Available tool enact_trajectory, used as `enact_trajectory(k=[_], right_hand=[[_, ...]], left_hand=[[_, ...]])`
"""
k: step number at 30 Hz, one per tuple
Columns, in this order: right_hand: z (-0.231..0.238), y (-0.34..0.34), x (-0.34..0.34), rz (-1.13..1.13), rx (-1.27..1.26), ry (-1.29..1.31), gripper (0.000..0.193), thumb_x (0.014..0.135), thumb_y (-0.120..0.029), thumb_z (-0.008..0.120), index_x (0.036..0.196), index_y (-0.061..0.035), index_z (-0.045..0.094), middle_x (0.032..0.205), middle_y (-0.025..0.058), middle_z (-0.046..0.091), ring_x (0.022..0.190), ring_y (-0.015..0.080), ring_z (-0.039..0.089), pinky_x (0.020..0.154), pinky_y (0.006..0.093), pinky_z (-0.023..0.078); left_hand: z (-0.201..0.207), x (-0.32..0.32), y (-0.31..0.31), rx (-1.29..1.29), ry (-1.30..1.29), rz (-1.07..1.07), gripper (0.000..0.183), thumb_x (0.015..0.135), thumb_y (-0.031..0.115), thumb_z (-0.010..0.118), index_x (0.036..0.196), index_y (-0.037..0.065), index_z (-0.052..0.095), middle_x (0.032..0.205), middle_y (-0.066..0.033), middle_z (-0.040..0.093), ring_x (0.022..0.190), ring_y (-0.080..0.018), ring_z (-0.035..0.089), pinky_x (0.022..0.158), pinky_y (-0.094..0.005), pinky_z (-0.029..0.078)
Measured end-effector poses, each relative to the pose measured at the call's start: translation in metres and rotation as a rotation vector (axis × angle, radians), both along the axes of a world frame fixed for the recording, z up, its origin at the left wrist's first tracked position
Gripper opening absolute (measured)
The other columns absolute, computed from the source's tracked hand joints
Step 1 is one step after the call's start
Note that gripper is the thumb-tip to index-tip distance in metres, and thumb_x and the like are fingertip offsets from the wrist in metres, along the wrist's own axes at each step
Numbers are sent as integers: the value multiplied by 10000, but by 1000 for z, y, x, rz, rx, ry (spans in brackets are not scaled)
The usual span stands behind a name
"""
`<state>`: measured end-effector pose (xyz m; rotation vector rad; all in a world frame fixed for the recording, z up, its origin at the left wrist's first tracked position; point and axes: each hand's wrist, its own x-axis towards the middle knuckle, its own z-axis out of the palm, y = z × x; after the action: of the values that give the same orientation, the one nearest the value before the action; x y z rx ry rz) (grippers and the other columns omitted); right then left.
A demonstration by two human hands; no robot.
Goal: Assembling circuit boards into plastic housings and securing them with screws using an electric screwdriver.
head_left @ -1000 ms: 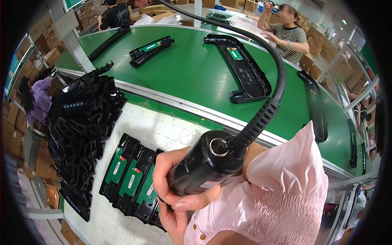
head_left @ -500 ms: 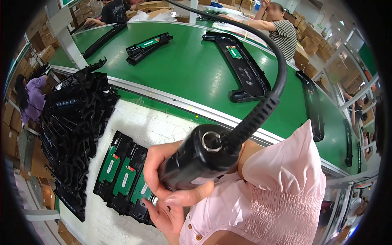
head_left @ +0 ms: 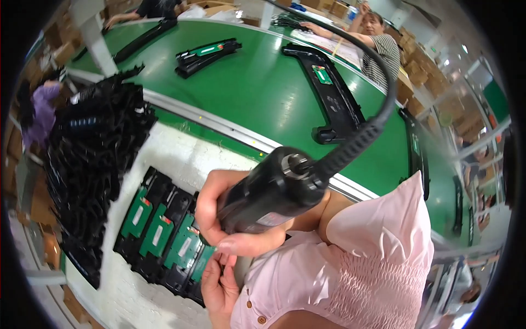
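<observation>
My right hand [head_left: 241,241] is wrapped round a black electric screwdriver [head_left: 268,194], whose thick cable leaves its top end. The tool's tip is hidden under the hand. Just below, my left hand [head_left: 220,282] has its fingers curled and the fingertips pressed together near my right thumb; what they hold is too small to make out. Beside both hands lies a row of black plastic housings [head_left: 174,196] with green circuit boards [head_left: 156,239] fitted in them. The housing nearest the hands is partly covered by them.
A white work surface [head_left: 129,299] carries the row. At left rises a big heap of black plastic parts [head_left: 90,159]. Beyond a metal rail [head_left: 219,128], a green conveyor belt [head_left: 257,82] bears long black housings [head_left: 337,101]. A person in a striped shirt [head_left: 383,57] sits across it.
My left hand's open palm, with small dark bits on it, has become curled with fingertips together. The screwdriver has shifted slightly up in view. The whole view has tilted a little.
</observation>
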<state>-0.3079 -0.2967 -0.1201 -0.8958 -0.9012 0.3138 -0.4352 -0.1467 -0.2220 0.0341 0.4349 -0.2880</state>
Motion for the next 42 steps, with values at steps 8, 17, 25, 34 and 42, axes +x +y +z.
enact_trajectory(k=[8,17,25,34,42], right_hand=[[1,-4,-5,-180,-55,1,281,741,-175,592,914,-110,380,546,-45,435,478,86,441,507,249,372],[-30,22,6,32,-144,56,258,745,-171,556,951,-112,413,557,-50,436,487,78,438,548,231,363],[-39,32,3,40,-162,65,306,739,-76,580,958,-67,367,588,45,444,470,131,407,468,272,385],[-35,44,-6,22,-292,-2,239,738,-125,553,905,-92,386,548,-8,414,455,109,405,511,271,362],[-34,44,-8,43,-461,-91,247,689,-2,601,846,-67,422,624,60,479,510,142,458,506,265,385]], left_hand=[[23,4,-7,272,-141,-213,368,920,135,333,1223,-71,358,1187,-230,454,1121,-311,448,957,-319,372],[3,-15,2,243,-55,-205,211,909,189,422,976,15,521,885,-142,596,886,-232,595,700,-286,503],[-10,-16,-12,409,-34,-76,179,858,185,533,931,31,588,808,-46,593,755,-120,577,624,-233,479],[-2,-13,-11,350,19,-17,119,821,113,581,899,24,570,787,-48,588,686,-112,558,623,-235,456],[-7,-12,-16,348,37,67,118,796,0,567,911,-4,544,825,-76,565,715,-149,556,659,-250,464]])
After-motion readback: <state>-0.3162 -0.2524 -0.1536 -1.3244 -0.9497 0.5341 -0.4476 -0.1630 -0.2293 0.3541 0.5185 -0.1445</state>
